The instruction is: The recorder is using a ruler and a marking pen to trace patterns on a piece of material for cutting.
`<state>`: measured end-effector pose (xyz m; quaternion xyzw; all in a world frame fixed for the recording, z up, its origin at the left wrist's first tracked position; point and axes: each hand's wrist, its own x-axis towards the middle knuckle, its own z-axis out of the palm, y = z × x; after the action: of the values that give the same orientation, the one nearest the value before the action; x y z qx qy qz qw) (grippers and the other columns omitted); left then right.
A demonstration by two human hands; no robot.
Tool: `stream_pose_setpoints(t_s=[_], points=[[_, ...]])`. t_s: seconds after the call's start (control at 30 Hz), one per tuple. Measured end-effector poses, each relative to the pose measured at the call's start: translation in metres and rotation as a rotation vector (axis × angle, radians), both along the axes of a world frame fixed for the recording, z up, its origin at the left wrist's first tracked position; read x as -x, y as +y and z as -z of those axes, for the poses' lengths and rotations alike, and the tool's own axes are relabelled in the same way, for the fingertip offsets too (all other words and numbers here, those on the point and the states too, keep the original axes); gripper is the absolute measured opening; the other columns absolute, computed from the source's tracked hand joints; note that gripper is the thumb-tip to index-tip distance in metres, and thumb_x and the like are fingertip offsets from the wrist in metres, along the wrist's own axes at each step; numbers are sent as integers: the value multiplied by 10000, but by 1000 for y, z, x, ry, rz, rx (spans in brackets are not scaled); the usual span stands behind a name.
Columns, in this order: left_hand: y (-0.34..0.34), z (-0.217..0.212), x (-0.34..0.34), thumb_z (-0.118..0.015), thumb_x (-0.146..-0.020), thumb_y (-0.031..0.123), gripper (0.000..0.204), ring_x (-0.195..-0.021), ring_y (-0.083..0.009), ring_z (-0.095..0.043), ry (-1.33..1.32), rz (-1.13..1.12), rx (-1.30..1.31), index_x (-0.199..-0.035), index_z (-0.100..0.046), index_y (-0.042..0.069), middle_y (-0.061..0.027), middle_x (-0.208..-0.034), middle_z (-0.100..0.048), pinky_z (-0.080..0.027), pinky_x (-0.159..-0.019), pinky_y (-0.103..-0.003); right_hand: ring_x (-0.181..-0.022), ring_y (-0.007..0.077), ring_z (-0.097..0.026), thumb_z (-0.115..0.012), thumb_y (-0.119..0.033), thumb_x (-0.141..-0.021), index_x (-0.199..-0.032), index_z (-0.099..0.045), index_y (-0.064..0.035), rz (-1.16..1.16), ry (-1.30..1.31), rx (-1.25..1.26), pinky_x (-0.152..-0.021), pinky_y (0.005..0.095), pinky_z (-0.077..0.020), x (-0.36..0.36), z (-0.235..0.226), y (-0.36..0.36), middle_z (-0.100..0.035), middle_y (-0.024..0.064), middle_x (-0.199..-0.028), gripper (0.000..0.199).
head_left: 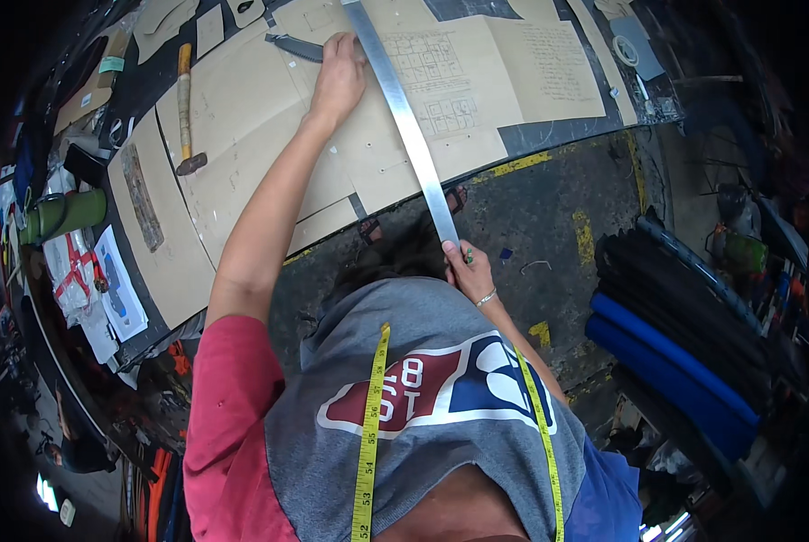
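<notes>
A long metal ruler [406, 122] lies slanted across sheets of tan pattern paper [260, 117] on the dark table [549, 135]. My left hand [339, 77] presses down on the paper right beside the ruler's upper part, fingers touching its edge. My right hand [466, 269] grips the ruler's lower end, which sticks out past the table's front edge, and also holds a small green marker. A yellow tape measure [368, 434] hangs around my neck over my grey shirt.
A hammer [186, 108] lies on the paper at the left, with a rough brown strip [143, 199] nearby. A green flask [66, 215] and papers sit at the far left. A tape roll [625, 50] is at the top right. Blue and black fabric rolls [675, 361] lie on the floor at the right.
</notes>
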<state>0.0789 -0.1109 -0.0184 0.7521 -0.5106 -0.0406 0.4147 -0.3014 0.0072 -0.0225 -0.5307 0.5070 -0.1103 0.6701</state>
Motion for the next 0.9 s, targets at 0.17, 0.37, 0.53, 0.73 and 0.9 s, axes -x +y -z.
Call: stream_pose_setpoints(t_s=[0.17, 0.37, 0.53, 0.73, 0.9], points=[[30, -9, 20, -635, -1004, 273, 501, -1379, -434, -478, 10, 165, -138, -1434, -542, 34, -265, -1515, -453, -429, -1145, -452, -478, 77, -526, -620, -379, -1055, -807, -574, -50, -45, 50, -7, -461, 260, -386, -14, -2, -1, -533, -6, -604, 415], [47, -10, 26, -692, -874, 646, 838, -1511, -408, -331, -369, 261, -458, -1552, -479, 201, -202, -1653, -323, -299, -1254, -502, -707, 358, -675, -445, -416, -1096, -916, -631, -14, -344, 270, 288, -681, 451, -522, -27, -13, -22, -667, 175, -739, 478], [43, -1, 17, -726, -754, 734, 1041, -1564, -347, -235, -384, 304, -503, -1589, -415, 197, -150, -1683, -283, -188, -1296, -509, -788, 401, -653, -348, -338, -1107, -903, -675, -16, -137, 235, 665, -768, 482, -516, -33, -37, -61, -680, 195, -829, 503], [37, -1, 11, -716, -764, 729, 1060, -1573, -335, -209, -385, 334, -503, -1600, -388, 166, -144, -1689, -273, -170, -1297, -518, -792, 84, -640, -541, -284, -1085, -1014, -670, 1, -26, -115, 563, -713, 261, -519, -106, -47, -114, -729, 57, -877, 320], [31, -4, 5, -721, -739, 744, 1096, -1573, -336, -208, -366, 386, -500, -1599, -388, 151, -146, -1688, -274, -166, -1296, -524, -829, 66, -639, -705, -148, -992, -1066, -672, 3, 31, -227, 579, -756, 234, -525, -148, -3, -137, -721, 13, -948, 171]])
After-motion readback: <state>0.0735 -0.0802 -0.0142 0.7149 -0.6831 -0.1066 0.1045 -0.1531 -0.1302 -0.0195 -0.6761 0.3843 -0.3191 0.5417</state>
